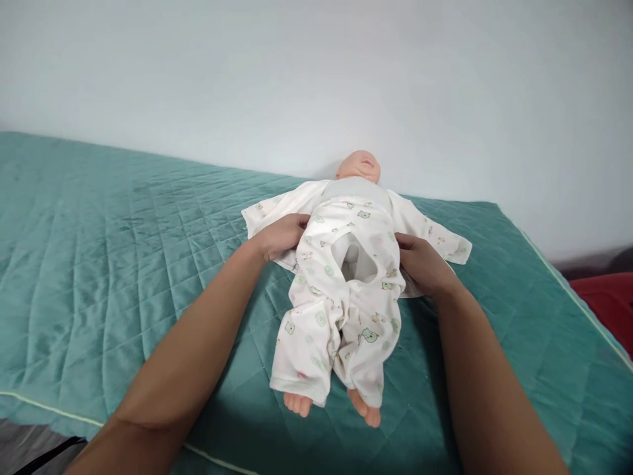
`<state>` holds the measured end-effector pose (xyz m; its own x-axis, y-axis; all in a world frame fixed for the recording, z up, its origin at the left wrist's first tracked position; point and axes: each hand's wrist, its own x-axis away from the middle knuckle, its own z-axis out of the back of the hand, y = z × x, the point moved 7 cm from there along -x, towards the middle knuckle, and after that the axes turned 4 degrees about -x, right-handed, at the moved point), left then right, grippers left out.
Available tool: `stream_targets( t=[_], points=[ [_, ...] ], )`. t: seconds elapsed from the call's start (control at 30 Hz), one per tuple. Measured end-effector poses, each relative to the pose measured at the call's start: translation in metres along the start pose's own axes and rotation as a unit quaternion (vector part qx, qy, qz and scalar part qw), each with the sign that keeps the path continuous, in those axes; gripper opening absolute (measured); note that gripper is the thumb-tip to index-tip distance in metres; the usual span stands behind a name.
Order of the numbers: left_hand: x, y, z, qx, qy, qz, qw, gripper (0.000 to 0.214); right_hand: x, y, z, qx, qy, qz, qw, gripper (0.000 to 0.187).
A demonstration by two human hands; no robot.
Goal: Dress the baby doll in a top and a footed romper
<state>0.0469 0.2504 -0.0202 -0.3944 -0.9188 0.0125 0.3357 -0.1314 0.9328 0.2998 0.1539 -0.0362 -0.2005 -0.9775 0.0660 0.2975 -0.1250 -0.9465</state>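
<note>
A baby doll (359,167) lies on its back, head by the wall and bare feet toward me. It wears a white long-sleeved top (415,224) with both sleeves spread outward. White patterned split-crotch baby pants (321,270) cover its legs and reach up over the belly; pale cloth shows through the opening. My left hand (283,236) is closed at the left side of the pants, below the sleeve. At the opposite side my right hand (424,265) also has its fingers curled against the pants. The fingertips of both hands are partly hidden by fabric.
A green quilted cover (148,251) with light piping lies under the doll. Behind it rises a plain pale wall (247,79). A red object (606,303) stands beyond the right edge. Grey floor (34,448) shows at the lower left.
</note>
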Motion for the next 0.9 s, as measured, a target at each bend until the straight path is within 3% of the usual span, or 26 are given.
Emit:
stream_targets(
  t=[0.07, 0.13, 0.33, 0.43, 0.57, 0.7, 0.9],
  points=[
    [0.000, -0.005, -0.010, 0.039, -0.066, 0.037, 0.996, 0.015, -0.001, 0.003, 0.002, -0.005, 0.003, -0.003, 1.000, 0.016],
    [0.001, -0.006, -0.013, 0.068, -0.094, 0.055, 0.992, 0.019, -0.001, 0.006, 0.003, -0.007, 0.005, -0.008, 1.000, 0.016],
    [0.003, -0.002, -0.015, 0.071, -0.094, 0.065, 0.991, 0.037, 0.001, 0.002, 0.009, 0.059, 0.075, -0.007, 0.995, 0.024],
    [0.006, 0.002, -0.015, 0.072, -0.079, 0.075, 0.991, 0.038, 0.001, -0.005, 0.007, 0.085, 0.071, 0.004, 0.994, 0.022],
    [0.009, 0.008, -0.019, 0.092, -0.071, 0.078, 0.990, 0.037, 0.001, -0.004, 0.002, 0.006, 0.035, -0.019, 0.999, 0.019],
    [0.007, 0.015, -0.024, 0.106, -0.078, 0.016, 0.991, 0.033, 0.000, -0.001, 0.002, -0.080, 0.067, -0.037, 0.994, 0.023],
    [0.002, 0.004, -0.024, 0.118, -0.053, 0.051, 0.990, 0.027, -0.007, 0.006, 0.001, -0.102, 0.103, -0.036, 0.989, 0.026]
  ],
)
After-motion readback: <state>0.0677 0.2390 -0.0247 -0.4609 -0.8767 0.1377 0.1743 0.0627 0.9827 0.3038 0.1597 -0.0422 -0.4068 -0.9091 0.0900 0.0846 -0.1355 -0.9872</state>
